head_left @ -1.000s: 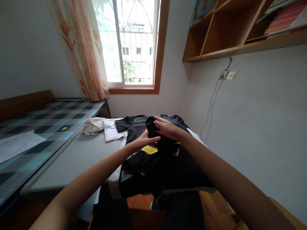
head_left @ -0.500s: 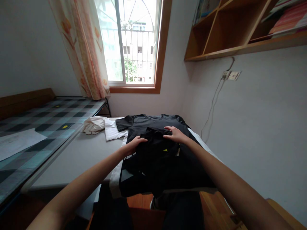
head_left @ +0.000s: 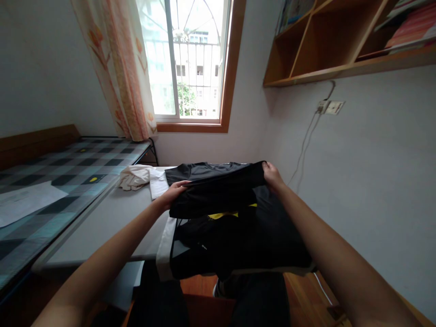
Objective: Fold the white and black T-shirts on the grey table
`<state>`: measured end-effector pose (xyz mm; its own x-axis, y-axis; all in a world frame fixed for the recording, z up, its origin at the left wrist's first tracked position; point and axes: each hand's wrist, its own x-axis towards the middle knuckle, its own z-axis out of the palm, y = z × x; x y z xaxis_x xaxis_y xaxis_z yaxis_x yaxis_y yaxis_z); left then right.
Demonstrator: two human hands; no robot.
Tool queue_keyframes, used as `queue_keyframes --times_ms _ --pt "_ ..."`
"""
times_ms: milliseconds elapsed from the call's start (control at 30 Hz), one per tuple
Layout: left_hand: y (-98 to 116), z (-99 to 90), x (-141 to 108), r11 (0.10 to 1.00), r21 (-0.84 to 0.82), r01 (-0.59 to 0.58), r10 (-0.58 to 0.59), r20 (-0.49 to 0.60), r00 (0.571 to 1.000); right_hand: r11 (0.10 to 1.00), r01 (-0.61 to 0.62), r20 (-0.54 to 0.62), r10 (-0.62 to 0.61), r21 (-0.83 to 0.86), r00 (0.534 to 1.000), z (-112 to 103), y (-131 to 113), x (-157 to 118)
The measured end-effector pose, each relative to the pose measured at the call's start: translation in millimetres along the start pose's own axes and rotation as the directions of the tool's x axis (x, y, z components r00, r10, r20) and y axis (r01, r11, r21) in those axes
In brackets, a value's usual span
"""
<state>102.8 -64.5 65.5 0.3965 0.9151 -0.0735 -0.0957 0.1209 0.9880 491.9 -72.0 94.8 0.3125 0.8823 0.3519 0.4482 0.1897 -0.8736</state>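
Observation:
A black garment [head_left: 218, 190] is stretched between my two hands above the table, its kind unclear. My left hand [head_left: 174, 194] grips its left edge, and my right hand [head_left: 272, 177] pinches its upper right corner. Beneath it a dark short-sleeved T-shirt [head_left: 194, 170] lies spread out, collar toward the window. More black cloth with a small white mark [head_left: 203, 247] covers the near part, and a yellow patch [head_left: 223, 215] shows just below the held garment. White cloth [head_left: 165, 254] sticks out along the left side.
The clothes lie on a grey-white table [head_left: 102, 236]. A crumpled beige cloth [head_left: 135, 177] sits at its far left. Left of it is a bed with a checked cover [head_left: 112, 156] and a paper sheet [head_left: 29, 200]. A wooden shelf [head_left: 327, 75] hangs at upper right.
My hands have moved apart, left hand leftward and right hand to the right and up. The bunched black garment between them is now pulled out wide and lifted.

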Motion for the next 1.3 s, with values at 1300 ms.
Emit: queue_keyframes --times_ms 1300 --pt "-29 79.1 -22 0.154 0.915 -0.373 0.176 0.346 0.922 0.988 0.12 0.497 -0.154 0.099 0.854 -15 -76 -77"
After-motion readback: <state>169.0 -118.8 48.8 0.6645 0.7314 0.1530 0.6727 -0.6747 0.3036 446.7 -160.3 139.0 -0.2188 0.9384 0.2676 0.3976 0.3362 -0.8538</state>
